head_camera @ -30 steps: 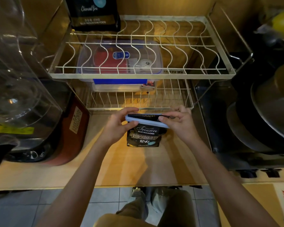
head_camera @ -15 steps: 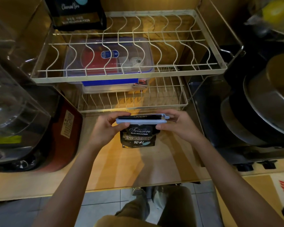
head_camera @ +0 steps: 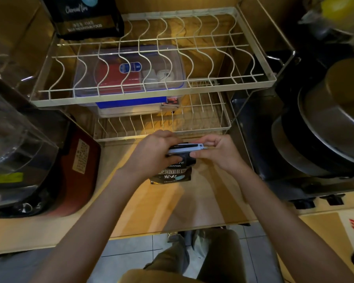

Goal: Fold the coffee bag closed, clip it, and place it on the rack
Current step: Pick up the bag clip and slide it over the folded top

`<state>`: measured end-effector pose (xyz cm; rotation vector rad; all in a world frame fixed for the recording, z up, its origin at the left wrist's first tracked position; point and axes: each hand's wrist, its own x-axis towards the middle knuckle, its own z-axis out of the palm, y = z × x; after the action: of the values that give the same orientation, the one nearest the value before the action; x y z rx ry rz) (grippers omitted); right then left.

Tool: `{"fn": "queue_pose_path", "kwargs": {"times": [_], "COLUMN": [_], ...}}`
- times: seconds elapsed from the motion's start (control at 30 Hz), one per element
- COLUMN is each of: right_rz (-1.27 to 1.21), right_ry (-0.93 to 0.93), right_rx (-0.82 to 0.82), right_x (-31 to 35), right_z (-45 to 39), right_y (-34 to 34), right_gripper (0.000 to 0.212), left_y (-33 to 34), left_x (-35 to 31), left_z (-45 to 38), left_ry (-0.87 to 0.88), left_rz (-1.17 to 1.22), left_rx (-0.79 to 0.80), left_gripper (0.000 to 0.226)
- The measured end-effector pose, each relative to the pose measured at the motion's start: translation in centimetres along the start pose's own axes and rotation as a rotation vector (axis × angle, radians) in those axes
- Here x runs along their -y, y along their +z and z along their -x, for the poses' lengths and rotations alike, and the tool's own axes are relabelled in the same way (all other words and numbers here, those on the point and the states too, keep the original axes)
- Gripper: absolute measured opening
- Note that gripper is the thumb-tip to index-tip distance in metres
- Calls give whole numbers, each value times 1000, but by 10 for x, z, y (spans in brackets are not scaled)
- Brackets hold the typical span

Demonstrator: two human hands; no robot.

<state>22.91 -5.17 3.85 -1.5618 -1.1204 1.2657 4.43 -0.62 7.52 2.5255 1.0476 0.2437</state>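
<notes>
A small black coffee bag (head_camera: 172,173) with white lettering stands on the wooden counter (head_camera: 192,207) just in front of the white wire rack (head_camera: 153,97). A long pale-blue clip (head_camera: 185,148) lies across the bag's folded top. My left hand (head_camera: 151,153) wraps the bag's upper left side and the clip's left end. My right hand (head_camera: 217,153) pinches the clip's right end between thumb and fingers. The bag's top edge is hidden under the clip and my fingers.
A second, larger black coffee bag (head_camera: 86,16) stands on the rack's upper tier at the back left. A clear lidded box (head_camera: 129,72) sits on the lower tier. A red-brown appliance (head_camera: 78,170) is at the left, stacked metal pans (head_camera: 325,127) at the right.
My left hand has slid from the clip's left end further over the bag's front. The clip's jaws look closer together along the fold. The view has shifted slightly.
</notes>
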Motion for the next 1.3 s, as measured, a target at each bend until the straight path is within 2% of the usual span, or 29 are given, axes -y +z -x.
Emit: {"fn": "queue_pose_path", "kwargs": {"times": [0.13,0.3,0.47,0.67,0.97,1.07,1.3], "right_rz": [11,13,264,480,410,485,921], "right_ry": [-18,-38,-166,-352,-441,-442,-604], "right_rx": [14,51,-22,-31,-124,-60,166], "right_x": [0,1,1,-4,-11,-7,5], "right_z": [0,5,9,7,6,3,1], "right_y": [-1,-5,-9,-10,0,-3,-18], "right_gripper": [32,37,34,31,28,26,36], "left_y": [7,4,2,2,-2,-3,-3], "left_x": [-13,-12,-13,-11,-4,-1,1], "left_z": [-11,-16,-17,-17,-13,-15,-16], "left_ry": [-6,-27,-13,10,52,78,133], "left_rz": [-86,-43,-56,-81,-20,-18,-2], "left_rx": [32,73,103,109,59,69,71], "left_gripper": [35,29,27,28,28,28,23]}}
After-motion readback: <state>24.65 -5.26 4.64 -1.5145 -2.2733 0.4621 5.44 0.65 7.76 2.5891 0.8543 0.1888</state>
